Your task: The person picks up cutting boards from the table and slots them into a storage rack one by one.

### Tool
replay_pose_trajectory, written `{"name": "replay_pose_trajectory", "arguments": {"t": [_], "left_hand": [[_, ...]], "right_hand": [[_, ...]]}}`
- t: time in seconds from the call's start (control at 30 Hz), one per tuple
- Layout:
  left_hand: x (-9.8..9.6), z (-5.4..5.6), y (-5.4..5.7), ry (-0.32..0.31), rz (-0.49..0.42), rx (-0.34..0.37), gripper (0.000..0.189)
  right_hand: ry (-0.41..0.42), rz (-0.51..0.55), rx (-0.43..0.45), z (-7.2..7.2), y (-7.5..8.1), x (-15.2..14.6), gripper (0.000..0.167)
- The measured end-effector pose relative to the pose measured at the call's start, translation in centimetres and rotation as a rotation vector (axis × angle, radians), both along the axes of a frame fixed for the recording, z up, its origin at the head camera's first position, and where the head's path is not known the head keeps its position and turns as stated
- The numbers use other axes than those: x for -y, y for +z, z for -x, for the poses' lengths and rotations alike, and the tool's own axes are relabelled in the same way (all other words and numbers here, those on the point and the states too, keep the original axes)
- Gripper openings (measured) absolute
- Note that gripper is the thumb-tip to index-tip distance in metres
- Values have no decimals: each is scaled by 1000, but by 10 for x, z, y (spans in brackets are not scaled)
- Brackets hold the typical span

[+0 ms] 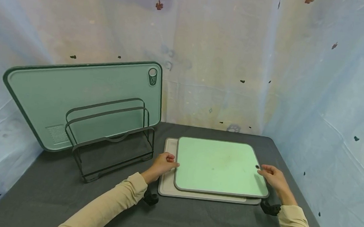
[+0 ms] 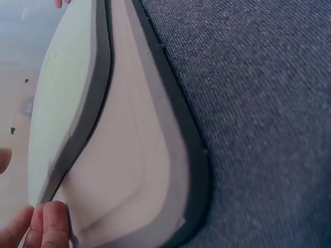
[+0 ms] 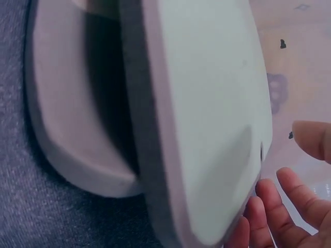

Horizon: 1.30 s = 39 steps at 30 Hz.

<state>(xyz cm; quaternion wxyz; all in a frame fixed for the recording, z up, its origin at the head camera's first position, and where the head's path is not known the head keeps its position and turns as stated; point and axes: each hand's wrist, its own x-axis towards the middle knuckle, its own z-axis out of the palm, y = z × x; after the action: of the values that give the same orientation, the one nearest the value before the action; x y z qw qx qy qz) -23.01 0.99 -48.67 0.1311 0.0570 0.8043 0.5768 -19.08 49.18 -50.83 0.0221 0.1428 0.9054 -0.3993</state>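
A light green cutting board (image 1: 216, 166) with a grey rim lies over a beige cutting board (image 1: 167, 185), which shows at the left and front. At the green board's left edge is my left hand (image 1: 161, 165); its fingertips (image 2: 56, 219) meet the rim in the left wrist view, the thumb standing apart from them. My right hand (image 1: 274, 179) is at the opposite edge, near a small hole. In the right wrist view its fingers (image 3: 274, 206) extend along that edge with the thumb raised away. A dark gap shows there between the two boards.
To the left, a dark wire rack (image 1: 113, 142) stands on the grey cloth-covered table (image 1: 192, 221). A large dark green cutting board (image 1: 84, 88) leans upright behind it. Pale patterned curtains (image 1: 218, 59) hang close around the back and sides.
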Motion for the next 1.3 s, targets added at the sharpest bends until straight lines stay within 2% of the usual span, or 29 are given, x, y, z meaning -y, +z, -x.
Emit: {"name": "replay_pose_trajectory", "arguments": {"t": [0.13,0.23,0.33,0.37,0.47,0.6,0.67,0.9,1.0,1.3], "left_hand": [[-4,0,1,4,25,-10,47],[-6,1,2,-3,42,-10,52],[-8,1,3,-10,64,-21,54],[-9,1,3,-17,72,-27,49],[-10,2,3,-37,92,-53,28],[-13,3,2,-54,98,-61,43],[-14,3,1,-57,95,-60,44],[-17,3,-1,-79,131,-122,34],[-18,2,0,-85,142,-124,27],[-20,0,0,-52,141,-66,47]], "right_hand": [[-10,0,35,-13,31,26,74],[-8,26,64,-25,55,47,70],[-12,33,93,-31,66,58,68],[-16,32,98,-31,68,60,67],[-24,25,99,-31,67,61,66],[-21,26,97,-32,63,61,69],[-16,28,102,-32,61,61,71],[-12,36,115,-30,60,64,76],[-20,44,103,-29,57,65,75],[-53,88,66,-30,53,73,76]]}}
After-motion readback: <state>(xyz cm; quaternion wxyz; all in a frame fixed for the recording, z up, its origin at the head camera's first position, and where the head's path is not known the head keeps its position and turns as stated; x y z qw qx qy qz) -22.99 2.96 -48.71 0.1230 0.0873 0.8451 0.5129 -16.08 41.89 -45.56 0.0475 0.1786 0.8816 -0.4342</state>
